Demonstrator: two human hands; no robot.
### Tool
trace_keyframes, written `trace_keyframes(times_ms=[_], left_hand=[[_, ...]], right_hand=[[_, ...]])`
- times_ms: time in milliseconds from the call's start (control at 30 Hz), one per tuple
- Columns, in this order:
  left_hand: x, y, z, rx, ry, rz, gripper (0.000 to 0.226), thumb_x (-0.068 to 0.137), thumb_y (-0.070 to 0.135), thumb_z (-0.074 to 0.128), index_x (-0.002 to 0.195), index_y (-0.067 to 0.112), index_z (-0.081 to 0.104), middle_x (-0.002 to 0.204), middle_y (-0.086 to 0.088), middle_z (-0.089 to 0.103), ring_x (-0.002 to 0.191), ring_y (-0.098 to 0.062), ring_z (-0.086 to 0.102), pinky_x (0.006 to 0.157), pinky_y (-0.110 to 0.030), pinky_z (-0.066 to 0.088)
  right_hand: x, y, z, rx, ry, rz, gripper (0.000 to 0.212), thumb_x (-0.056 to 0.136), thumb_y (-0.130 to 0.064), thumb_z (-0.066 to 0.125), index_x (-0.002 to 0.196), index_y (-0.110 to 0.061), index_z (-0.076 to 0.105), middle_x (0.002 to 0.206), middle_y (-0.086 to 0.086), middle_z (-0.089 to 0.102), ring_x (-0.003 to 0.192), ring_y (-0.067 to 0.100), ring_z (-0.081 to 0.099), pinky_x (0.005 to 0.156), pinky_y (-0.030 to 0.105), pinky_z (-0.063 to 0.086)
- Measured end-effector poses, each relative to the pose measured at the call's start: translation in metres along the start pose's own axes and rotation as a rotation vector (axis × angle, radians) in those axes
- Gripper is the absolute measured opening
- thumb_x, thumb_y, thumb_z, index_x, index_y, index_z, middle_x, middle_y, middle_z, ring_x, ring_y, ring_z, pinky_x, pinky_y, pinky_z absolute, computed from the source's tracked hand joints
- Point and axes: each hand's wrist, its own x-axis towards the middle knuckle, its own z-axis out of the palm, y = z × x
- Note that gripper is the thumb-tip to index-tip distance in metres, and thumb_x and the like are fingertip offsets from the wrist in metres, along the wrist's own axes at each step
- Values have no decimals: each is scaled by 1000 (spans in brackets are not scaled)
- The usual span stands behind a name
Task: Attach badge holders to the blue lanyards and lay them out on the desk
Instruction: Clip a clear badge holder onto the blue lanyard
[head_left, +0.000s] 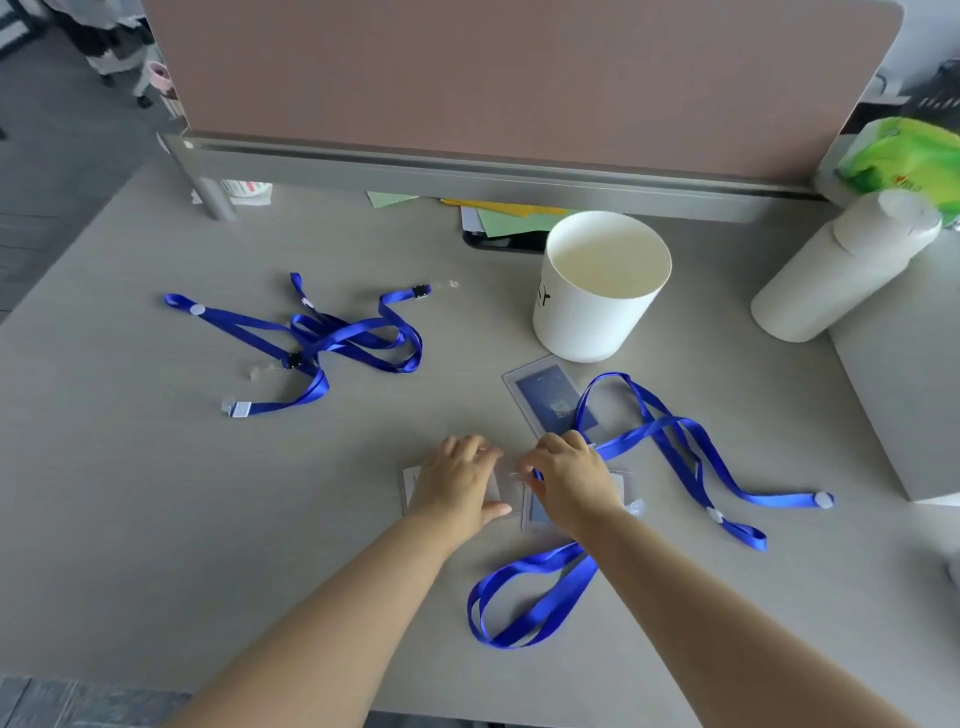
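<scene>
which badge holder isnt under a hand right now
The badge holder with the dark blue card, lying just in front of the white cup. The other two sit nearer the person, partly covered by the left hand and right hand.

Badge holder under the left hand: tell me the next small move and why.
Probably bring the clip at the right hand to the slot of the badge holder that the left hand pins flat; the two hands nearly meet, and the joint looks unmade.

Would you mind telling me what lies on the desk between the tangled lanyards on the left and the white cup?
Nothing: in the head view, the desk is bare between the tangled lanyards and the white cup.
</scene>
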Motion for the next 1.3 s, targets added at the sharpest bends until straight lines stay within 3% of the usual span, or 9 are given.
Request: trace_keyframes(times_ms=[133, 267, 433, 667, 867, 1000, 1100, 1167, 1300], left_hand=[[2, -2, -4, -126, 14, 0, 70, 75, 40, 71, 132, 19, 36, 131, -5, 36, 118, -22, 42, 97, -29, 36], [6, -3, -22, -241, 192, 94, 51, 75, 32, 71, 121, 21, 52, 116, -9, 45, 90, -24, 58, 74, -34, 50], [13, -6, -42, -298, 364, 315, 27, 79, 33, 51, 94, 19, 69, 83, -5, 60, 60, -15, 59, 58, -25, 48], [17, 6, -56, -257, 576, 369, 12, 75, 28, 57, 76, 17, 63, 70, 5, 65, 57, -13, 60, 55, -22, 42], [22, 10, -40, -242, 873, 475, 9, 75, 10, 61, 67, 12, 64, 81, 2, 71, 68, -13, 59, 60, -26, 45], [23, 12, -12, -266, 979, 544, 12, 74, 6, 65, 70, 15, 57, 87, 1, 74, 68, -15, 59, 59, -30, 46], [18, 14, 3, -396, 959, 598, 9, 77, 11, 66, 69, 8, 62, 86, -3, 73, 72, -14, 62, 66, -26, 50], [12, 16, 8, -502, 887, 571, 26, 83, 20, 60, 66, 2, 66, 85, -1, 71, 75, -7, 62, 69, -17, 49], [4, 20, 6, -908, 624, 378, 7, 78, 17, 67, 79, 24, 68, 70, 19, 67, 64, 3, 60, 63, -11, 46]], right_hand=[[4, 2, -2, -3, 2, -47, 23, 92, -29, 48, 112, -22, 57, 118, -4, 55, 111, 21, 47, 94, 30, 35], [5, 2, -22, 231, 55, 10, 16, 88, -21, 57, 100, -12, 62, 100, 1, 66, 90, 24, 61, 81, 27, 43], [4, 12, -43, 547, 176, -6, 5, 78, -9, 69, 77, -13, 69, 69, -15, 59, 67, 2, 57, 64, 10, 46], [2, 15, -42, 529, 770, -211, 11, 66, -4, 75, 64, -5, 65, 63, 7, 65, 61, 16, 54, 55, 24, 48], [0, 20, -27, 498, 968, -328, 20, 72, -12, 73, 60, 2, 64, 66, 10, 66, 63, 17, 56, 57, 23, 48], [-3, 26, -11, 414, 1064, -442, 14, 75, -8, 73, 70, -9, 60, 69, 8, 68, 61, 21, 58, 57, 29, 48], [-7, 30, 0, 374, 1107, -487, 16, 76, -6, 72, 76, -14, 57, 73, 7, 71, 64, 20, 60, 61, 26, 50], [-10, 31, 7, 396, 1110, -499, 15, 76, -4, 71, 75, -13, 59, 75, 7, 71, 64, 19, 62, 62, 23, 50], [-13, 30, 11, 401, 1073, -525, 15, 79, -4, 66, 64, -1, 66, 74, 8, 71, 65, 13, 57, 63, 9, 43]])
